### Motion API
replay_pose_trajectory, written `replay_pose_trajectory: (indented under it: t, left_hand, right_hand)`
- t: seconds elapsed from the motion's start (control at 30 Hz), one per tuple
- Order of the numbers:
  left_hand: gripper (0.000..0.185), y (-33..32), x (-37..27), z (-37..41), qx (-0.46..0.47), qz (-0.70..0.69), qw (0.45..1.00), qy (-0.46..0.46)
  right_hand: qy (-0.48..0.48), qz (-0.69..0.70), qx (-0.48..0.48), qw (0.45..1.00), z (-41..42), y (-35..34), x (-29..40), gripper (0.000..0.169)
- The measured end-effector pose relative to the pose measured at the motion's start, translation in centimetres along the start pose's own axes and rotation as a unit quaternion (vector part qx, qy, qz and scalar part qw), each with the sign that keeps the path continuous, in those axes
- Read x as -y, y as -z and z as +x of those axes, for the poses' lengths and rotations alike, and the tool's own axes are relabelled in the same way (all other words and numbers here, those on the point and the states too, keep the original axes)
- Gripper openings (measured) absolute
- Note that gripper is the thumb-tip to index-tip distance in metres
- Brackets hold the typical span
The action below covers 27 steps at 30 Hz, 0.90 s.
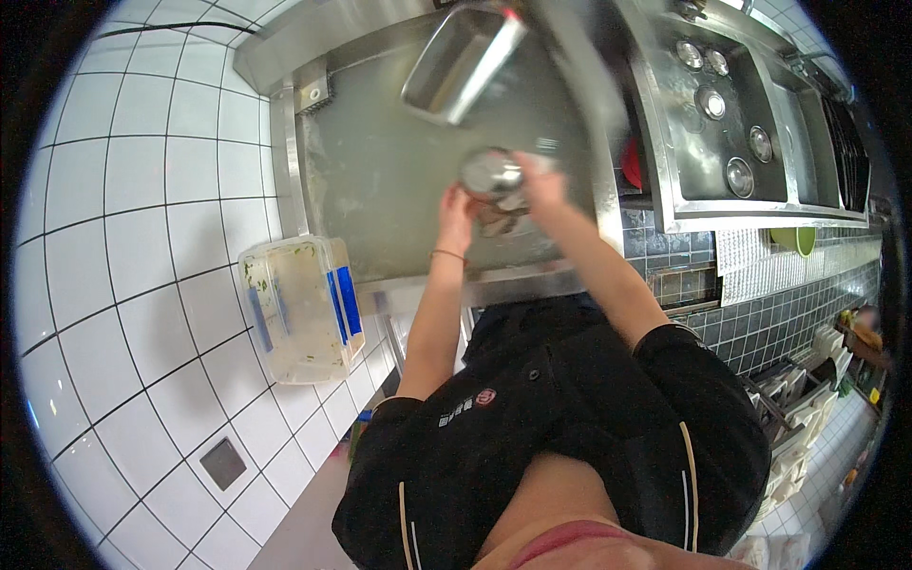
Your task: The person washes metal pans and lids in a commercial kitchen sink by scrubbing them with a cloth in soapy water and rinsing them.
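Observation:
Both hands are over a large stainless steel sink (385,171) of cloudy water. My left hand (459,210) grips the lower left edge of a round, shiny metal bowl or lid (491,172). On its right side is my right hand (543,189), blurred, with something pale by its fingers that I cannot make out. Just below the round piece, a brownish object (499,221) shows, too blurred to name. Farther up in the sink lies a deep rectangular steel pan (456,68), tilted, with a red spot at its upper corner.
A clear plastic container (303,313) with blue clips and green bits stands left of the sink's front edge. To the right, a second steel sink (727,214) holds several round metal pieces (712,103). A green bowl (804,241) sits below it. White tiled wall (142,214) borders the left.

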<state>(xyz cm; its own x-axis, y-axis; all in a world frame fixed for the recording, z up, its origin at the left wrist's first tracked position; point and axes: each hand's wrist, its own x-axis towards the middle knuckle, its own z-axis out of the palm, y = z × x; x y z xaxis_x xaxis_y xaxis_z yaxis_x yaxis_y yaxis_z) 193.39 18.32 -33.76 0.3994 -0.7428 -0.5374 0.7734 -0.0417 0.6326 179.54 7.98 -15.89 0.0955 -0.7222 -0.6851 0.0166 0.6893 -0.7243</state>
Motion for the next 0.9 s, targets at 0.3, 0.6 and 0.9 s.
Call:
replay_pose_trajectory:
  t: [0.3, 0.6, 0.9]
  left_hand:
    - [0.057, 0.2, -1.0, 2.5, 0.01, 0.006, 0.985, 0.17]
    - [0.056, -1.1, -1.9, -2.0, 0.035, -0.057, 0.958, 0.278]
    - [0.037, -0.4, -2.9, 1.4, 0.088, 0.367, 0.908, 0.182]
  right_hand:
    - [0.476, -0.572, 0.236, 0.625, 6.0, 0.4, -7.4, 0.035]
    - [0.408, -0.491, 0.208, 0.741, 10.1, 0.8, -10.9, 0.023]
    - [0.314, -0.419, 0.378, 0.763, 12.1, 2.1, -7.5, 0.052]
